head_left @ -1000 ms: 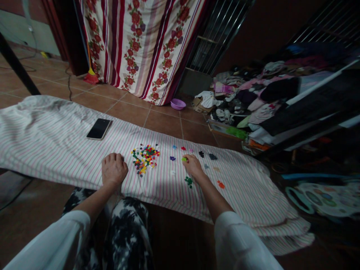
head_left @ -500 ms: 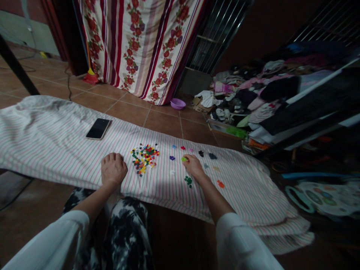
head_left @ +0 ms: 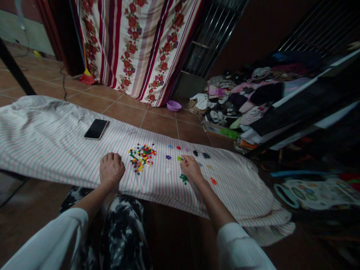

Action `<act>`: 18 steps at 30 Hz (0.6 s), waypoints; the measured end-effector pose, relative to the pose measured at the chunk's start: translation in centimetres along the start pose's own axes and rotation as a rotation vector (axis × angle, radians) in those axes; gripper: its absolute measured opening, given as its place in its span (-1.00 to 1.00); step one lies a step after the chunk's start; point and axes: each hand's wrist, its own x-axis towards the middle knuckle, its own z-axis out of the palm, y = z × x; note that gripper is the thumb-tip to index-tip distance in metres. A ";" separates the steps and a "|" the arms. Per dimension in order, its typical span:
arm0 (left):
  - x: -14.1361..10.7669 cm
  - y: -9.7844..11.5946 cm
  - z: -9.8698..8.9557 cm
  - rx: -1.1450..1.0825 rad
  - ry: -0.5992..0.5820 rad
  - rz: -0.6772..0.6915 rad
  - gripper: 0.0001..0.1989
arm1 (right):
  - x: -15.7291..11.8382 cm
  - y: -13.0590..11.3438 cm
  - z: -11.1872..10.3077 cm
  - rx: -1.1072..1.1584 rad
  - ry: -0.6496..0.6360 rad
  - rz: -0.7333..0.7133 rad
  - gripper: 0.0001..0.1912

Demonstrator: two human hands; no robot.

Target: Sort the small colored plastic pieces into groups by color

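Note:
My right hand point(head_left: 192, 167) reaches over the striped cloth point(head_left: 157, 191), thumb and forefinger brought together beside a small light green cluster of beads point(head_left: 179, 159). Whatever is between those fingertips is too small to make out. My left hand point(head_left: 111, 167) rests on the cloth with its fingers curled under. Between the hands lies a mixed pile of small coloured beads point(head_left: 142, 157). Single-colour clusters sit around my right hand: purple point(head_left: 168, 157), white point(head_left: 169, 171), dark green point(head_left: 183, 179), orange point(head_left: 213, 181), black point(head_left: 195, 153) and dark grey point(head_left: 206, 155), among several others.
A phone point(head_left: 96, 129) lies on the cloth at left. Beyond it are a tiled floor, a floral curtain point(head_left: 131, 48), a red broom point(head_left: 87, 77) and a purple basin point(head_left: 173, 105). Heaped clothes point(head_left: 239, 97) fill the back right, with a dark bar crossing nearby.
The view has shifted slightly, so the scene sits a little further left. My right fingertips stay by the light green beads with a slight shift. My left hand keeps its place.

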 end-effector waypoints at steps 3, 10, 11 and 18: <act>-0.5 0.0 0.3 -0.017 0.008 0.028 -0.65 | -1.0 -1.6 -0.2 0.045 -0.016 -0.054 -0.64; -2.5 -0.4 0.8 0.044 -0.184 0.059 -0.40 | -3.7 -7.2 1.3 0.214 -0.070 -0.200 -0.68; -2.7 -0.5 0.6 0.047 -0.220 0.066 -0.40 | -4.1 -7.9 1.7 0.234 -0.079 -0.224 -0.68; -4.3 -0.9 -1.9 0.072 -0.426 0.163 -0.36 | -6.7 -12.4 5.3 0.236 -0.182 -0.366 -0.69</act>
